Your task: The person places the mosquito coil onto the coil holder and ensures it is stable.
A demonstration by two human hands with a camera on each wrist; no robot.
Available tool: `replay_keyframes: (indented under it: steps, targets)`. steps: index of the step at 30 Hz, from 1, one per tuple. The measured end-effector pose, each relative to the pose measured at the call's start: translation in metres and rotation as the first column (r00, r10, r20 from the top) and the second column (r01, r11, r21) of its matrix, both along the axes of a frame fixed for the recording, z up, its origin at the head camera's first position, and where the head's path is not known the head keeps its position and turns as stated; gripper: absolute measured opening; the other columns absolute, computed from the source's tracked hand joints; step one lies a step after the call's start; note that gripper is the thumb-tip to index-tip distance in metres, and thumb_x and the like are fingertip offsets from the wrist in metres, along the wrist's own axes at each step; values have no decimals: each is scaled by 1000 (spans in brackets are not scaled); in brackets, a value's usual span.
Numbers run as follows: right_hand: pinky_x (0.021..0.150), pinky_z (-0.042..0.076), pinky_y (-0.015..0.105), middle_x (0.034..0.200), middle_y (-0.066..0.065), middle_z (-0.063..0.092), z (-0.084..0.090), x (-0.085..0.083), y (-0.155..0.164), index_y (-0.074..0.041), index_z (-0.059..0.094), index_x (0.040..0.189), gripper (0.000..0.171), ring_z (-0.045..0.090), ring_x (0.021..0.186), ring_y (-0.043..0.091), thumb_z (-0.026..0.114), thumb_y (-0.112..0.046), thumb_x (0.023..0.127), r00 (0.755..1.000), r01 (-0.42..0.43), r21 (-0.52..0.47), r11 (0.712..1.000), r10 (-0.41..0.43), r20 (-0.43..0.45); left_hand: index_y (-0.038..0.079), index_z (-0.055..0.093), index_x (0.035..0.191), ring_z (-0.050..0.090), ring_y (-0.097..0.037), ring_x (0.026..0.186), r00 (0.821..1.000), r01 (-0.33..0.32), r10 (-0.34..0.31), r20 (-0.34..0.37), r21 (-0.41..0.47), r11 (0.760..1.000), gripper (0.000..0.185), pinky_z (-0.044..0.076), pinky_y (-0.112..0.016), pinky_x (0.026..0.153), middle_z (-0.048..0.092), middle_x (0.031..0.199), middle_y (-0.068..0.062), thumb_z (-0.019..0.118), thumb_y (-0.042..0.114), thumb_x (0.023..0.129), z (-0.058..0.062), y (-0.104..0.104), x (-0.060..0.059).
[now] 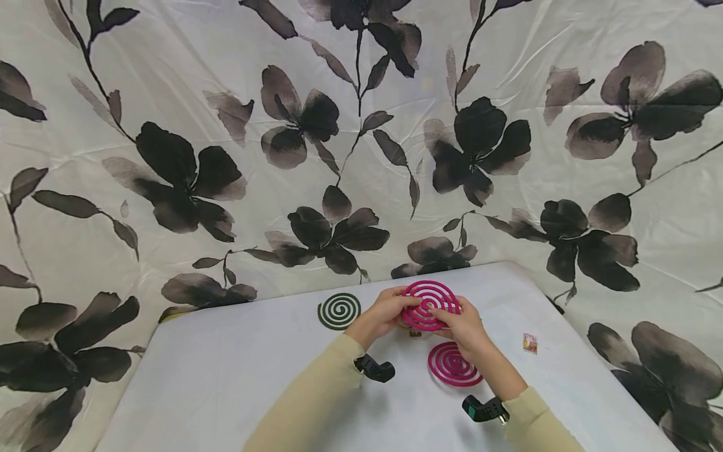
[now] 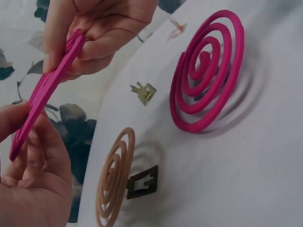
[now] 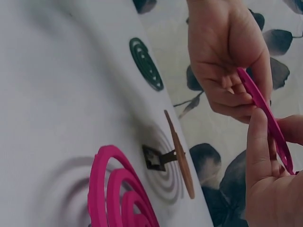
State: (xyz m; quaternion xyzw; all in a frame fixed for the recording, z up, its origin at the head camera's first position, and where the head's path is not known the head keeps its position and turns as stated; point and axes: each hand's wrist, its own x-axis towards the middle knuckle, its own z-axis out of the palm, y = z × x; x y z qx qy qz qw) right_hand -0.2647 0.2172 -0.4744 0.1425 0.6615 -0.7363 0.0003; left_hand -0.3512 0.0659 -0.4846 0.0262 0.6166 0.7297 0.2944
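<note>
Both hands hold a pink mosquito coil [image 2: 53,90] up over the far part of the table. My left hand [image 1: 386,314] pinches its left side, thumb across the face; my right hand [image 1: 463,326] pinches the right side likewise. Below the right hand, a second pink coil [image 2: 239,52] sits raised above the table, a dark piece partly visible behind it. A tan coil [image 2: 130,146] is propped on a dark metal stand [image 2: 142,182], mostly hidden by the hands in the head view. Left of them lies a dark green coil [image 1: 339,311].
A small brass-coloured metal stand [image 2: 147,93] lies between the tan and pink coils. Farther right on the white table [image 1: 226,376] is a small red and yellow printed piece [image 1: 530,343]. A flower-patterned cloth [image 1: 395,176] hangs behind the table. Each wrist wears a black strap.
</note>
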Motion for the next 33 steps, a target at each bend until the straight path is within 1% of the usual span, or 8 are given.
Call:
replay_keyframes:
  steps: [4,8,13,15,20,26,30,33]
  targets:
    - [68,50,39,111,17,51,-3,0,6,-6,39,120,47,61,86,24,64,-16,81,1000,6,16,1000,-6,6,9,57,114,62,-19,82,1000,-3,3,5,-18,1000,46,50,-37,66,61,101,-8,72,18,73,-4,6,0]
    - [67,50,38,111,17,51,-6,1,11,-6,39,120,47,61,84,24,63,-17,82,1000,21,61,998,-22,15,9,58,113,61,-19,82,1000,-12,12,1,-18,1000,44,50,-35,67,61,100,-8,73,18,72,-6,13,2]
    - [66,50,37,109,17,53,-10,3,17,-5,39,120,47,62,82,24,63,-19,82,999,32,86,996,-35,28,8,59,110,62,-18,80,1000,-17,17,-14,-16,1000,40,51,-33,66,62,96,-8,72,15,72,-10,20,4]
    - [66,50,37,108,18,53,-12,3,19,-5,40,120,48,62,82,23,64,-20,81,999,37,89,995,-39,28,8,59,109,62,-17,79,999,-19,19,-28,-24,1000,40,51,-32,66,62,95,-8,72,14,72,-12,23,5]
    - [66,51,36,107,18,54,-17,3,23,-5,41,119,49,62,82,22,65,-22,81,998,54,121,991,-57,22,7,59,109,62,-18,77,999,-26,24,-36,-41,999,39,51,-33,65,62,94,-8,71,14,73,-15,31,6]
    - [67,50,35,112,18,51,-24,4,31,-5,38,123,53,61,84,22,64,-23,81,998,56,135,989,-60,19,8,60,107,63,-20,74,999,-33,32,-31,-52,998,37,51,-34,62,63,91,-8,72,14,73,-21,41,9]
    - [67,51,35,112,18,51,-27,5,37,-5,38,122,54,60,83,21,65,-25,80,996,75,149,986,-81,37,10,61,105,63,-19,72,999,-38,36,-26,-79,996,35,51,-32,61,63,89,-7,72,14,72,-22,46,11]
    - [67,50,35,111,19,51,-29,5,40,-4,39,121,52,61,82,21,65,-24,81,996,82,149,985,-88,34,9,61,104,62,-18,74,999,-40,39,-22,-74,996,34,51,-32,62,63,89,-7,72,13,71,-22,49,11]
